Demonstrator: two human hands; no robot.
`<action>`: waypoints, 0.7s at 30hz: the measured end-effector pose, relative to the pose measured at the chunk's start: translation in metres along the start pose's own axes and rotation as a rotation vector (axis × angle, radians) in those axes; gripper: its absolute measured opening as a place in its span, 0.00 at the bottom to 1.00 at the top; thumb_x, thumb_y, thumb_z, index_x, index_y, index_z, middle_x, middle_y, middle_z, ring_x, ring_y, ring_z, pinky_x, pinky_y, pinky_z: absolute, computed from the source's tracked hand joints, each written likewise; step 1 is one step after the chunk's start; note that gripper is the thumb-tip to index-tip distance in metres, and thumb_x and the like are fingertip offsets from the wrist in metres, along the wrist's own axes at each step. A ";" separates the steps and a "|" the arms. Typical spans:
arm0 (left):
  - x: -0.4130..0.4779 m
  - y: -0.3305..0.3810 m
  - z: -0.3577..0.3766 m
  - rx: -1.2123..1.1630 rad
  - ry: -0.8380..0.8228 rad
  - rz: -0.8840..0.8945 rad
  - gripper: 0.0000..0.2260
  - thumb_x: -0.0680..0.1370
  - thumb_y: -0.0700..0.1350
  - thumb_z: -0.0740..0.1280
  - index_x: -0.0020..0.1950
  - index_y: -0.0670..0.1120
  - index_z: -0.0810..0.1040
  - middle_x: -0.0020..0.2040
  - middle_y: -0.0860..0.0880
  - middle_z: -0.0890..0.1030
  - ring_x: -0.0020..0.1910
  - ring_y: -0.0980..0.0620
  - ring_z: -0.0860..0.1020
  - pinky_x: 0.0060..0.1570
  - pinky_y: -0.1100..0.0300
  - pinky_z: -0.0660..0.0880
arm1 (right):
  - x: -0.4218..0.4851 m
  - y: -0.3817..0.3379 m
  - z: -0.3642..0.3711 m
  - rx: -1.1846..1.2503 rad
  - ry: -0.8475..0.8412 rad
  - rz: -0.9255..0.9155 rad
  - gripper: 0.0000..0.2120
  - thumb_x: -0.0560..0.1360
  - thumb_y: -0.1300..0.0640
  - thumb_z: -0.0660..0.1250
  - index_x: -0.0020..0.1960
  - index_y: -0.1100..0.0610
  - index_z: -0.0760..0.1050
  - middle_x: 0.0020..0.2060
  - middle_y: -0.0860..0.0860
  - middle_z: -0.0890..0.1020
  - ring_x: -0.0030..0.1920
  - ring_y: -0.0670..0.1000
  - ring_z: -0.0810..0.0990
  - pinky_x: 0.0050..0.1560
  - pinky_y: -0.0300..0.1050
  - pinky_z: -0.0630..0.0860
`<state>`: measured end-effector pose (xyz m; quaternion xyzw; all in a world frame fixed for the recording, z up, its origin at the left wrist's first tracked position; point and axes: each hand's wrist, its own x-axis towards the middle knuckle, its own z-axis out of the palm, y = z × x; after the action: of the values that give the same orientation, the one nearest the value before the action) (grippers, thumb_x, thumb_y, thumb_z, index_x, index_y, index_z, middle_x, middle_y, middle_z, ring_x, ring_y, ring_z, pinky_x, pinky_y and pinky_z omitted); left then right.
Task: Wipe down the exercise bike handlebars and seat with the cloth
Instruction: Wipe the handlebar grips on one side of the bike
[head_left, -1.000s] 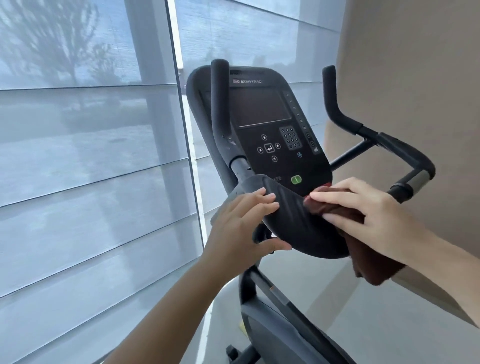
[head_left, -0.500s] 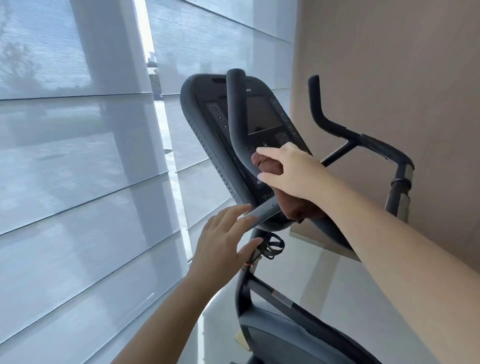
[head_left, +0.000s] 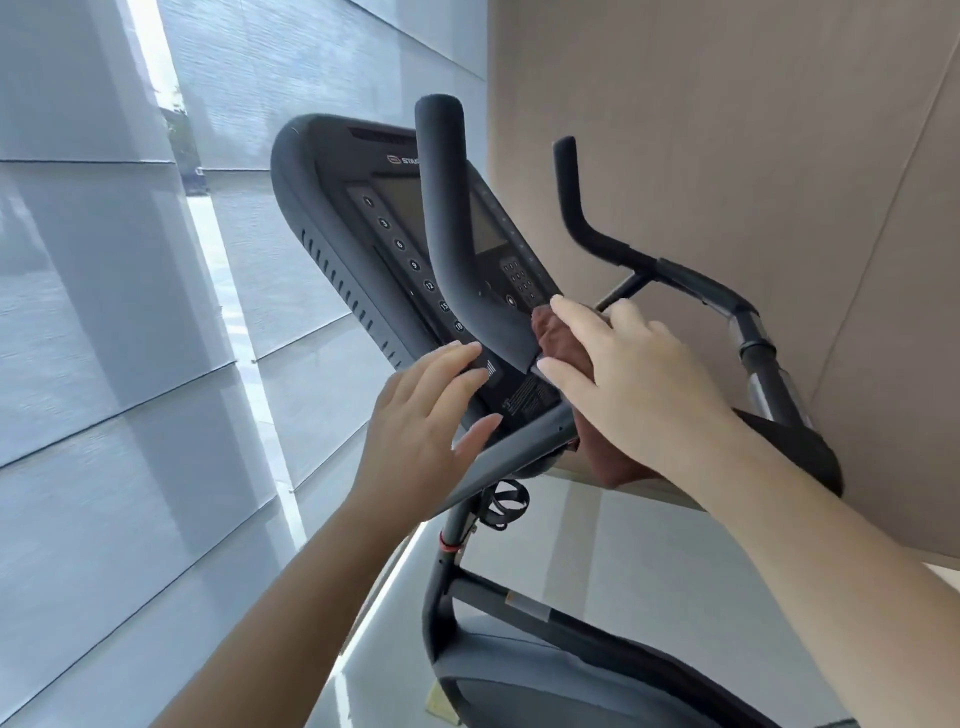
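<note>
The exercise bike's near handlebar (head_left: 448, 223) rises as a thick dark upright grip in front of the black console (head_left: 363, 228). My right hand (head_left: 623, 384) is shut on a brown cloth (head_left: 556, 332), pressing it against the bend at the base of that grip; more cloth hangs below my wrist. With fingers spread and holding nothing, my left hand (head_left: 431, 426) rests on the console's lower edge and the grey bar (head_left: 519, 447) under it. The far handlebar (head_left: 623, 249) curves off to the right. The seat is out of view.
A window with pale roller blinds (head_left: 130, 364) fills the left side. A beige wall (head_left: 753, 156) stands close behind the bike on the right. The bike's frame and shroud (head_left: 519, 675) lie below, with a bottle cage (head_left: 504, 501) on the post, over a glossy floor (head_left: 623, 545).
My right hand has carried the cloth from the padded centre of the bars up to the base of the near upright grip. My left hand shifted onto the console's lower edge. The view swung right.
</note>
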<state>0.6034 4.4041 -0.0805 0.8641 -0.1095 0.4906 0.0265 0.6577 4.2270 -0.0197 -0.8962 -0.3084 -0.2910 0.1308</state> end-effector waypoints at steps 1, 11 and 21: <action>0.005 -0.004 0.004 0.005 0.010 0.059 0.14 0.74 0.48 0.64 0.52 0.39 0.78 0.59 0.43 0.78 0.59 0.45 0.75 0.56 0.54 0.68 | -0.002 0.002 -0.002 -0.012 -0.009 -0.002 0.28 0.74 0.38 0.51 0.72 0.45 0.57 0.56 0.57 0.72 0.53 0.61 0.72 0.45 0.48 0.66; 0.031 -0.035 0.028 -0.123 0.098 0.324 0.15 0.75 0.48 0.68 0.56 0.39 0.77 0.60 0.42 0.77 0.63 0.47 0.70 0.58 0.52 0.70 | 0.022 -0.015 0.008 -0.051 0.048 0.356 0.23 0.78 0.43 0.51 0.72 0.46 0.57 0.58 0.59 0.70 0.57 0.62 0.71 0.46 0.48 0.65; 0.036 -0.047 0.045 -0.383 0.161 0.382 0.16 0.75 0.49 0.67 0.58 0.41 0.73 0.60 0.41 0.77 0.63 0.46 0.69 0.60 0.54 0.67 | -0.011 0.000 -0.009 0.051 -0.154 0.159 0.49 0.57 0.34 0.72 0.71 0.36 0.50 0.61 0.43 0.64 0.59 0.50 0.67 0.56 0.44 0.66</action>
<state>0.6697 4.4370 -0.0701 0.7653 -0.3587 0.5240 0.1050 0.6466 4.2178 -0.0192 -0.9339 -0.2528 -0.2019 0.1520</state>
